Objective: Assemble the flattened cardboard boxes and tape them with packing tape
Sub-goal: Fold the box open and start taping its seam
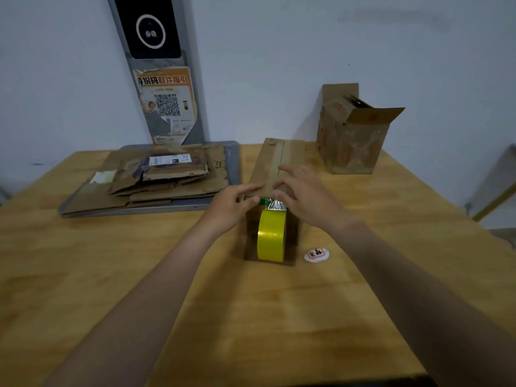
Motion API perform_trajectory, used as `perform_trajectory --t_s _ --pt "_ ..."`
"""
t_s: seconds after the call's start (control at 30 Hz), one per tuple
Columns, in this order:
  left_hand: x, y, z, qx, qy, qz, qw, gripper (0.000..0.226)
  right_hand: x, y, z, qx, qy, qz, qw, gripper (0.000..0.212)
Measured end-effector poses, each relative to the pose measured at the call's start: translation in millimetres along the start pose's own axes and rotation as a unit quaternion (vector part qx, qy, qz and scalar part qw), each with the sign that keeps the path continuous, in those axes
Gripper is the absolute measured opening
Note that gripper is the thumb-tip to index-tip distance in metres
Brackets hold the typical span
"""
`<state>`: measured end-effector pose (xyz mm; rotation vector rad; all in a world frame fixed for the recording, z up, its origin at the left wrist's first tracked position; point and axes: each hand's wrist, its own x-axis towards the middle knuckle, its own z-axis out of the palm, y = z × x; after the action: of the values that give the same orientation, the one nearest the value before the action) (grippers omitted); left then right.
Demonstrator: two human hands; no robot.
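Note:
A long assembled cardboard box [279, 163] lies on the wooden table [167, 275], its closed top flaps meeting in a middle seam. A yellow tape roll [271, 235] hangs against the box's near end face, its loose end stuck over the near top edge. My left hand [233, 203] rests at the box's near left corner, thumb pressing the tape end. My right hand [304, 191] lies flat on the box top beside the seam, fingers spread, touching the tape at the edge.
A stack of flattened cardboard boxes [164, 177] lies on a grey tray [233, 163] at the back left. An upright box with open flaps [351, 135] stands at the back right by the wall. A small white round badge [316, 254] lies right of the tape roll.

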<state>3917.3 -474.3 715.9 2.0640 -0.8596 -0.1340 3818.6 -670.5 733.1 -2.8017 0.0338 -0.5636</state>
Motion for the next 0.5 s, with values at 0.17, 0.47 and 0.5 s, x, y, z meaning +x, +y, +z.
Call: perform_trajectory --t_s 0.17,0.47,0.5 --pt "-9 9 7 0.033 0.039 -0.121 0.991 0.028 19 10 22 0.011 -0.037 -0.007 0.999 0.06" --pt "-29 44 50 -0.333 -0.053 -0.231 0.913 0.022 21 12 32 0.022 -0.019 -0.022 0.999 0.057" --pt "-27 44 48 -0.311 -0.058 -0.228 0.921 0.026 21 12 32 0.011 -0.016 -0.024 1.0 0.055"
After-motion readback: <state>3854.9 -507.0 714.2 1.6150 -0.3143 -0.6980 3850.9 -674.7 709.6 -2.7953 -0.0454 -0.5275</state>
